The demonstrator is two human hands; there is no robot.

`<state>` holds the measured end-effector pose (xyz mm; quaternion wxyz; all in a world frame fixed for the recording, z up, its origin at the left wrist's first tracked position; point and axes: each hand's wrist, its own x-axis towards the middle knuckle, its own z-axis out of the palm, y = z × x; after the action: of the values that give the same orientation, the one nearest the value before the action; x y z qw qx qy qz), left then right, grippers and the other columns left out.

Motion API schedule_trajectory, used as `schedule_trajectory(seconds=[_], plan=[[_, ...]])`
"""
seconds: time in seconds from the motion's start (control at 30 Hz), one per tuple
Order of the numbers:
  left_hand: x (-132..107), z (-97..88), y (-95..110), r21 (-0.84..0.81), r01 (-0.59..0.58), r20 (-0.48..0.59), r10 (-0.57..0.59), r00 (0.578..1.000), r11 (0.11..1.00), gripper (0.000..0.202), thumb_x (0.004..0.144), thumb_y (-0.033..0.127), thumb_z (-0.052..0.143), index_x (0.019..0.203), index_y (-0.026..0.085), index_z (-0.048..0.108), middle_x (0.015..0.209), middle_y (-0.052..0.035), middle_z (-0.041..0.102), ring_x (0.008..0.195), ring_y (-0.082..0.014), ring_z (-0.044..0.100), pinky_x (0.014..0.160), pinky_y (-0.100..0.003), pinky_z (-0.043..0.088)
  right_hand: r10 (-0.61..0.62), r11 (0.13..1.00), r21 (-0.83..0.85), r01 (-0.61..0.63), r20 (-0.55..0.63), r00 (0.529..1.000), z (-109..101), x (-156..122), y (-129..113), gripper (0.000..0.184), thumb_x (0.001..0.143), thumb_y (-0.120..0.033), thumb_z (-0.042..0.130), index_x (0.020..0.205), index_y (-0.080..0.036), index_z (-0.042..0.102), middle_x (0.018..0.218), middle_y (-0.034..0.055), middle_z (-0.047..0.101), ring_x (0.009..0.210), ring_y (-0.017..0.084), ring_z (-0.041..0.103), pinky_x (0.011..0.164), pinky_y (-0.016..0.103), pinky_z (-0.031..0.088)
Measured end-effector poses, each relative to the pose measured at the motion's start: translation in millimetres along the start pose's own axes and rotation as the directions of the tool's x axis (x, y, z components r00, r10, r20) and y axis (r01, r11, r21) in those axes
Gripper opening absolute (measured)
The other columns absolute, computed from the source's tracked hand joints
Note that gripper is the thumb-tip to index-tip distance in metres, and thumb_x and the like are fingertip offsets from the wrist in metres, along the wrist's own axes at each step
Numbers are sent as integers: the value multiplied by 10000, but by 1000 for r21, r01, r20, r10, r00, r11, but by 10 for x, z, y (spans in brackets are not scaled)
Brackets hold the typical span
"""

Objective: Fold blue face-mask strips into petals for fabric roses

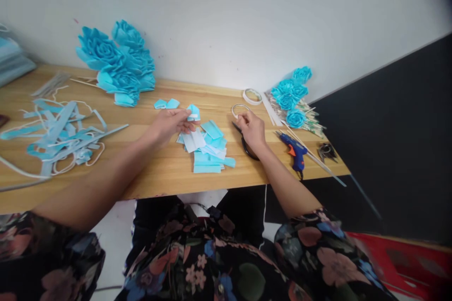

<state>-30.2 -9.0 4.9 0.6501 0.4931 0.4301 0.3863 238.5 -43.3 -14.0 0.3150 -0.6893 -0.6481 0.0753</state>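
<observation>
My left hand (173,121) pinches a small folded piece of blue mask fabric (194,113) that bears a short white strip across it. Just below lies a loose pile of cut blue and white fabric pieces (208,157). Two more folded blue pieces (166,103) rest behind my left wrist. My right hand (251,128) is closed at the near edge of a thin roll of white tape (240,106), its fingertips on the rim. Black-handled scissors (250,150) lie on the table, partly hidden beneath that hand.
Large blue fabric flowers (123,63) stand at the back left, smaller ones (289,91) at the back right. A tangle of blue strips and cords (67,136) covers the left side. Another tape roll (252,96), a blue glue gun (296,150) and thin sticks (326,168) lie right.
</observation>
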Motion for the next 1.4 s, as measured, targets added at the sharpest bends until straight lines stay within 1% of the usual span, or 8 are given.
schedule_trajectory(seconds=[0.1, 0.17, 0.3, 0.4, 0.63, 0.93, 1.27, 1.4], plan=[[-14, 20, 3, 0, 15, 37, -15, 999, 1000, 308, 837, 403, 664, 734, 112, 663, 805, -146, 750, 628, -166, 657, 607, -296, 509, -193, 972, 130, 195, -28, 981, -34, -56, -229, 233, 958, -332, 472, 974, -205, 667, 939, 65, 727, 853, 193, 662, 763, 315, 507], [-27, 31, 9, 1, 24, 75, -24, 997, 1000, 329, 827, 422, 677, 728, 108, 670, 770, -136, 743, 613, -152, 644, 589, -274, 505, -360, 925, 106, 365, -60, 931, -27, -56, -415, 229, 971, -337, 484, 937, -229, 683, 927, 54, 718, 879, 188, 651, 785, 325, 507], [-52, 35, 27, 20, 9, 144, -12, 990, 1000, 368, 814, 467, 691, 746, 105, 687, 648, -81, 704, 574, -133, 620, 575, -246, 507, -665, 720, 76, 690, -211, 716, 61, 60, -696, 150, 960, -248, 537, 935, -232, 684, 857, 36, 705, 834, 182, 639, 762, 346, 500], [-60, 29, 43, 46, -10, 163, 2, 987, 999, 379, 824, 482, 684, 757, 109, 694, 614, -61, 690, 553, -129, 614, 562, -241, 512, -749, 632, 37, 774, -228, 623, 144, 163, -747, 132, 952, -211, 546, 959, -236, 675, 865, 33, 695, 836, 184, 629, 743, 359, 495], [-55, 27, 33, 48, -14, 175, 5, 985, 999, 297, 871, 369, 646, 737, 110, 697, 617, -55, 692, 532, -112, 592, 530, -223, 498, -808, 551, -37, 834, -274, 522, 263, 176, -626, 137, 925, -160, 578, 1004, -233, 663, 873, 36, 683, 822, 182, 608, 724, 355, 486], [-40, 26, 25, 77, 13, 169, -26, 985, 997, 278, 900, 288, 605, 717, 101, 697, 594, -44, 680, 492, -98, 583, 522, -215, 495, -816, 551, -53, 833, -242, 524, 268, 181, -620, 115, 945, -193, 562, 959, -235, 667, 857, 39, 686, 813, 177, 611, 702, 343, 492], [-29, -2, -3, 83, -23, 167, 9, 986, 996, 292, 882, 341, 621, 736, 104, 709, 592, -51, 671, 502, -111, 589, 542, -233, 500, -826, 539, -57, 840, -232, 514, 287, 177, -599, 119, 938, -171, 573, 977, -224, 673, 873, 37, 700, 818, 172, 617, 717, 339, 499], [-26, 4, -4, 66, -46, 150, 36, 988, 997, 275, 871, 336, 633, 724, 111, 691, 604, -46, 668, 510, -110, 586, 538, -231, 498, -816, 558, -48, 829, -217, 536, 298, 170, -608, 130, 946, -176, 569, 979, -219, 688, 885, 41, 710, 826, 173, 613, 723, 335, 497]])
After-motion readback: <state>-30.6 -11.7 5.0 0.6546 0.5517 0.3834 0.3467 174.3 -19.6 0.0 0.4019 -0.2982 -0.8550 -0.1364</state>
